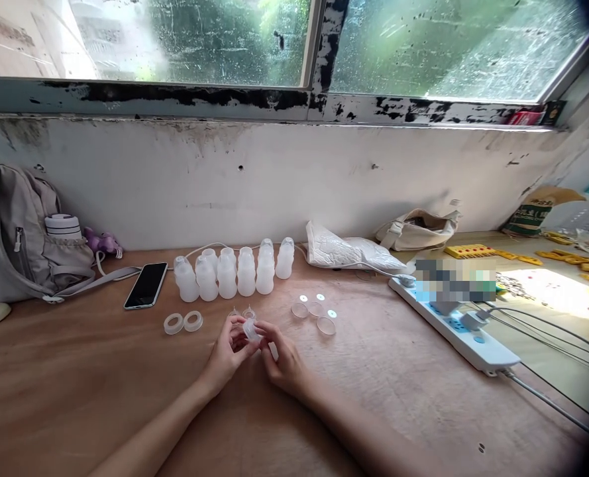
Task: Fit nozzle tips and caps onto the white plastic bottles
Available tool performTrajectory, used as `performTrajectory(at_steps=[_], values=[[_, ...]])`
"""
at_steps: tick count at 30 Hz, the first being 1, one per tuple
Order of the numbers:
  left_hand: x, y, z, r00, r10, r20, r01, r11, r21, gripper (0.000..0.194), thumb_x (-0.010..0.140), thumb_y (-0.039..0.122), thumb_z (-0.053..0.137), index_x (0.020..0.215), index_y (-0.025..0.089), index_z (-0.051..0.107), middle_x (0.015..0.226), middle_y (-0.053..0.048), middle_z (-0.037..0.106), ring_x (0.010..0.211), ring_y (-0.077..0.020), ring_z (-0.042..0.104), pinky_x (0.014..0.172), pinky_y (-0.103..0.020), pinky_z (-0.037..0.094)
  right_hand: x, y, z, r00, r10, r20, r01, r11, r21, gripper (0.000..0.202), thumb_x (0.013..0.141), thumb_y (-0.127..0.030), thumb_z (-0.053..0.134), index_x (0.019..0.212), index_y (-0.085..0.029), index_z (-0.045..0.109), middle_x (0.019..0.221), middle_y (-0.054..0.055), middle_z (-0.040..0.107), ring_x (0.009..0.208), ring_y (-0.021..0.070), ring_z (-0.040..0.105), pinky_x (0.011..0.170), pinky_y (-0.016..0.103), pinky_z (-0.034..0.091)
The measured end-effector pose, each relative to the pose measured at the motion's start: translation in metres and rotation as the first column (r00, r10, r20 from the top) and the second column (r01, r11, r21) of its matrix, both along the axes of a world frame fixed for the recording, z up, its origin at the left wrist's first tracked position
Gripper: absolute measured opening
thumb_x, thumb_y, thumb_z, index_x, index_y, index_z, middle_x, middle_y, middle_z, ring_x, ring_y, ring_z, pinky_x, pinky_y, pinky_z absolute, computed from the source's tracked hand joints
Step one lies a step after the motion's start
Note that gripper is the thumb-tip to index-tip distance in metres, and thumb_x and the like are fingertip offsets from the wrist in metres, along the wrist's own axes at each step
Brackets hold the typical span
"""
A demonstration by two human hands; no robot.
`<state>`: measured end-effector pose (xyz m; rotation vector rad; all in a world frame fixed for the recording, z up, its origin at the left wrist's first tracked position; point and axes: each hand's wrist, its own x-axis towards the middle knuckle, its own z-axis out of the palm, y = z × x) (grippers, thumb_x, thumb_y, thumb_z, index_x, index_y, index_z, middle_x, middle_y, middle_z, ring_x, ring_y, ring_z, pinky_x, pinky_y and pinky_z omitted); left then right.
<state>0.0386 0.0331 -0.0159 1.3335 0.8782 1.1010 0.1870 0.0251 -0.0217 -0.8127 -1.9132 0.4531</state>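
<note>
Left hand point(230, 350) and right hand point(280, 356) pinch a translucent piece point(250, 328) over the counter point(398, 377), near side of the bottles point(246, 273); it appears light, probably slippery, best held by its edges.

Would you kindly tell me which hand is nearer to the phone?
Left. The left hand is right of and below the phone in view; the right hand is farther right.

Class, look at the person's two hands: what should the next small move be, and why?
Perhaps turn the translucent piece slightly to check it: the left hand and right hand both hold it, its finer parts are too small to make out, and the bottles stand apart, behind it.
</note>
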Motion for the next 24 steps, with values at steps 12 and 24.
performTrajectory(at_steps=[12, 24], values=[[-0.004, 0.003, -0.006, 0.946, 0.173, -0.275, -0.107, 0.965, 0.240, 0.039, 0.072, 0.032, 0.059, 0.109, 0.024, 0.052, 0.106, -0.007, 0.043, 0.088, -0.0170, 0.048, 0.072, -0.027, 0.042, -0.004, 0.008, 0.011, 0.820, -0.122, -0.559, -0.356, 0.656, -0.666, 0.027, 0.075, -0.038, 0.053, 0.090, -0.016, 0.053, 0.064, 0.000, 0.054, 0.046, 0.0099, 0.051, 0.040, 0.022, 0.045], [-0.004, -0.004, 0.009, 0.898, 0.150, -0.413, -0.065, 0.975, 0.211, 0.037, 0.077, 0.037, 0.050, 0.112, 0.023, 0.051, 0.085, -0.002, 0.045, 0.066, -0.0120, 0.047, 0.060, -0.024, 0.041, -0.004, 0.009, 0.010, 0.854, -0.199, -0.481, -0.193, 0.737, -0.648, 0.021, 0.071, -0.035, 0.059, 0.076, -0.016, 0.050, 0.068, -0.002, 0.053, 0.043, 0.0069, 0.049, 0.038, 0.020, 0.042]])
